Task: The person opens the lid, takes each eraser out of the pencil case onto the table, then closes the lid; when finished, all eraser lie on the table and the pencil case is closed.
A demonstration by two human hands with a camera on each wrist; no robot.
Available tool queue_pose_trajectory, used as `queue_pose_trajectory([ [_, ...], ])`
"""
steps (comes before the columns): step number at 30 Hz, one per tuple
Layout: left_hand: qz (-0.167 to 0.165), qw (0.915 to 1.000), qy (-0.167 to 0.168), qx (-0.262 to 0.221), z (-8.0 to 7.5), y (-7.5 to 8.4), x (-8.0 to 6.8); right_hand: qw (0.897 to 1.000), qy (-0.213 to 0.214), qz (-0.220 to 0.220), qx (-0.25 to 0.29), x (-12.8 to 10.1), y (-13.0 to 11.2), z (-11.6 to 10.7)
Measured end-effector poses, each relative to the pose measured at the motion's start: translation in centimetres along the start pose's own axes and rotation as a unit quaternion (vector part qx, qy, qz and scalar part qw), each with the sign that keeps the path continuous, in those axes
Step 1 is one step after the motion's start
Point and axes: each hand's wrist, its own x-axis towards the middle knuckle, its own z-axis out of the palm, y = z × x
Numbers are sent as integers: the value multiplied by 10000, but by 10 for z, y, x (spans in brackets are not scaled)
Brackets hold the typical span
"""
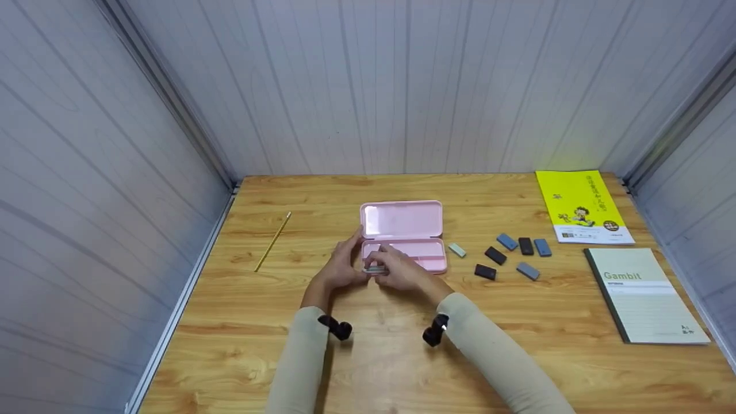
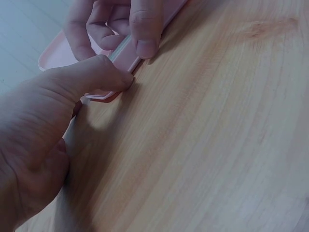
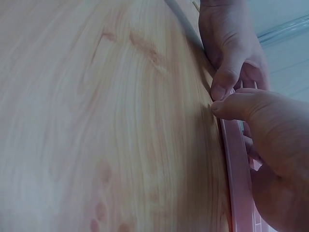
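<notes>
Both sleeves come in from the near edge of the table (image 1: 241, 322), a small black wrist camera on each; left hand (image 1: 340, 265) and right hand (image 1: 402, 271) meet at the front left corner of the pink pencil case (image 1: 422, 253); case sits mid-table, lid (image 1: 402, 219) swung open toward the far wall, tray facing up; left grip: thumb and fingers curled onto the case's near-left corner, thumb tip pressed at the rim in the left wrist view, so it holds the case; right grip: thumb and fingers pinch something small and pale grey (image 1: 376, 268) at the tray's front edge, touching the left thumb; what the item is, too small to tell; right wrist view shows both thumbs tip to tip against the pink rim (image 3: 237, 164); pale green eraser (image 1: 457, 249) lies just right of the case; further right a loose cluster of black and blue-grey erasers (image 1: 510, 253); yellow booklet (image 1: 581, 204) at the far right corner; grey-green Gambit notebook (image 1: 644, 296) nearer, on the right side; yellow pencil (image 1: 273, 241) lies well apart on the left.
</notes>
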Motion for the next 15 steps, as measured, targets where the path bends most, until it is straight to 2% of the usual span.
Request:
queue_pose_trajectory([
  [7, -100, 9999, 67, 30, 3, -17, 5, 9998, -26, -161, -59, -5, -7, -5],
  [13, 9, 9999, 74, -86, 5, -28, 9, 9997, 86, -158, 140, -12, -19, -14],
  [15, 81, 9998, 87, -127, 6, -30, 10, 9991, 217, -278, 215, -12, -15, -12],
])
